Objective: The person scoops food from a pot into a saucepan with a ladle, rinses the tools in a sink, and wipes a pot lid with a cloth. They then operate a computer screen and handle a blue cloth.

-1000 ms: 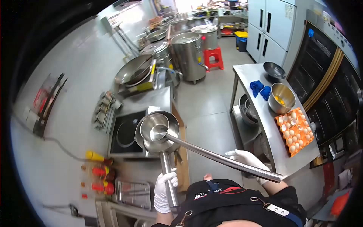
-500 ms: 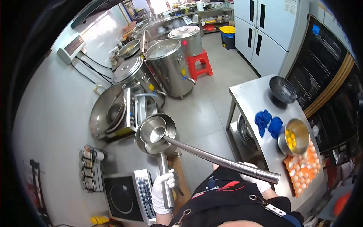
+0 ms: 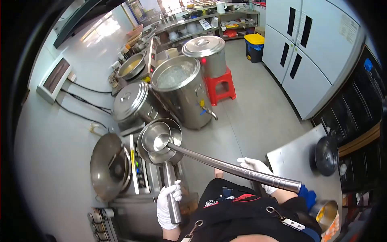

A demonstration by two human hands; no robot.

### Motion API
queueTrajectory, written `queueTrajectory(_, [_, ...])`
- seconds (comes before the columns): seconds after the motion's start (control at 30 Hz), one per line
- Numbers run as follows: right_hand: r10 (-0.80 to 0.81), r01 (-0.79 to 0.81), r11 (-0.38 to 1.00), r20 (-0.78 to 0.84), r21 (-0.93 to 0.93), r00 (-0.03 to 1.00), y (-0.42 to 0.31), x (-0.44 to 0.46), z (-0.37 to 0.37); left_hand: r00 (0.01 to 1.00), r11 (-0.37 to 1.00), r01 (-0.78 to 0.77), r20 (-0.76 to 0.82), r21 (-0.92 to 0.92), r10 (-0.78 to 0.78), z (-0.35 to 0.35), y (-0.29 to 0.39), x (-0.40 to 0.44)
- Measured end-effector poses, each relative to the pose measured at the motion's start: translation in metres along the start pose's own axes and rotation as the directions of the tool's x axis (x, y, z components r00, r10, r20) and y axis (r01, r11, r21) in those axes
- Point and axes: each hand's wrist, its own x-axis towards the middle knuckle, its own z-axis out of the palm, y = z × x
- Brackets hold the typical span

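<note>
The step in hand looks like a carry with 1 hand: the left hand [image 3: 168, 194] in a white glove has its fingers curled closed around the straight handle of a round, silver steel pan [image 3: 176, 139]. The pan is held up in front of the body, with the bowl of a long-handled, silver steel ladle [image 3: 155, 135] inside it. The ladle's thick handle slants out over the rim towards the right hand [image 3: 260, 166], also gloved in white. Its fingers are extended and parted, not wrapped around that handle; whether they touch it, I cannot tell.

Keeping these 2 vessels together calls for a firm left grip and a level pan, since the long handle could tip the ladle. Beyond the pan stands a tall, uncovered steel pot [image 3: 185, 103] of liquid; at right, a black round pan [image 3: 326, 157] rests on the steel counter [image 3: 285, 159].
</note>
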Motion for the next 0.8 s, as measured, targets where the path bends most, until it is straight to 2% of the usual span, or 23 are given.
queueTrajectory(0.03, [0.003, -0.008, 0.996, 0.059, 0.089, 0.998, -0.017, 0.016, -0.017, 1.0, 1.0, 0.001, 0.004, -0.002, -0.001, 0.013, 0.017, 0.023])
queueTrajectory(0.07, [-0.044, 0.065, 0.991, -0.175, 0.115, 0.984, -0.036, 0.034, -0.022, 1.0, 1.0, -0.004, 0.017, 0.016, 0.003, 0.028, 0.032, 0.047])
queueTrajectory(0.1, [-0.036, 0.062, 0.981, -0.144, 0.186, 0.989, -0.059, 0.054, -0.044, 1.0, 0.999, -0.005, 0.024, 0.033, 0.004, 0.043, 0.046, 0.07])
queueTrajectory(0.23, [-0.202, 0.253, 0.961, -0.349, 0.108, 0.915, -0.169, 0.085, -0.053, 1.0, 0.998, -0.022, 0.013, 0.055, 0.021, 0.112, 0.102, 0.155])
queueTrajectory(0.3, [-0.23, 0.293, 0.946, -0.353, 0.136, 0.907, -0.223, 0.109, -0.078, 0.999, 0.998, -0.037, 0.013, 0.053, 0.036, 0.14, 0.122, 0.196])
queueTrajectory(0.33, [-0.243, 0.313, 0.943, -0.406, 0.114, 0.881, -0.251, 0.123, -0.082, 0.998, 0.997, -0.059, 0.029, 0.049, 0.057, 0.151, 0.131, 0.216])
queueTrajectory(0.37, [-0.259, 0.332, 0.939, -0.454, 0.088, 0.853, -0.28, 0.139, -0.086, 0.998, 0.997, -0.062, 0.022, 0.045, 0.061, 0.163, 0.139, 0.235])
queueTrajectory(0.43, [-0.341, 0.328, 0.939, -0.397, -0.101, 0.852, -0.344, 0.179, -0.102, 0.995, 0.995, -0.097, 0.018, -0.001, 0.097, 0.187, 0.15, 0.273])
queueTrajectory(0.47, [-0.393, 0.346, 0.919, -0.482, -0.187, 0.783, -0.378, 0.206, -0.085, 0.994, 0.994, -0.107, 0.012, -0.001, 0.107, 0.197, 0.154, 0.291])
queueTrajectory(0.5, [-0.457, 0.286, 0.874, -0.465, -0.392, 0.758, -0.41, 0.228, -0.062, 0.99, 0.989, -0.142, -0.007, -0.028, 0.142, 0.212, 0.153, 0.302])
queueTrajectory(0.57, [-0.565, 0.202, 0.676, -0.324, -0.708, 0.759, -0.481, 0.289, -0.008, 0.981, 0.977, -0.194, -0.044, -0.09, 0.19, 0.23, 0.152, 0.332])
queueTrajectory(0.63, [-0.59, 0.192, 0.427, -0.111, -0.884, 0.8, -0.538, 0.369, 0.034, 0.979, 0.972, -0.195, -0.082, -0.134, 0.185, 0.244, 0.154, 0.36])
queueTrajectory(0.67, [-0.597, 0.247, 0.174, 0.097, -0.953, 0.796, -0.562, 0.414, 0.048, 0.973, 0.959, -0.22, -0.108, -0.179, 0.203, 0.255, 0.154, 0.369])
queueTrajectory(0.7, [-0.56, 0.257, -0.004, 0.215, -0.966, 0.8, -0.582, 0.453, 0.075, 0.966, 0.943, -0.245, -0.137, -0.228, 0.218, 0.264, 0.154, 0.376])
queueTrajectory(0.73, [-0.48, 0.283, -0.101, 0.296, -0.954, 0.826, -0.593, 0.497, 0.089, 0.96, 0.938, -0.256, -0.174, -0.233, 0.219, 0.27, 0.156, 0.377])
queueTrajectory(0.8, [-0.462, 0.361, -0.349, 0.494, -0.865, 0.737, -0.618, 0.592, 0.111, 0.949, 0.906, -0.297, -0.199, -0.301, 0.245, 0.281, 0.157, 0.392])
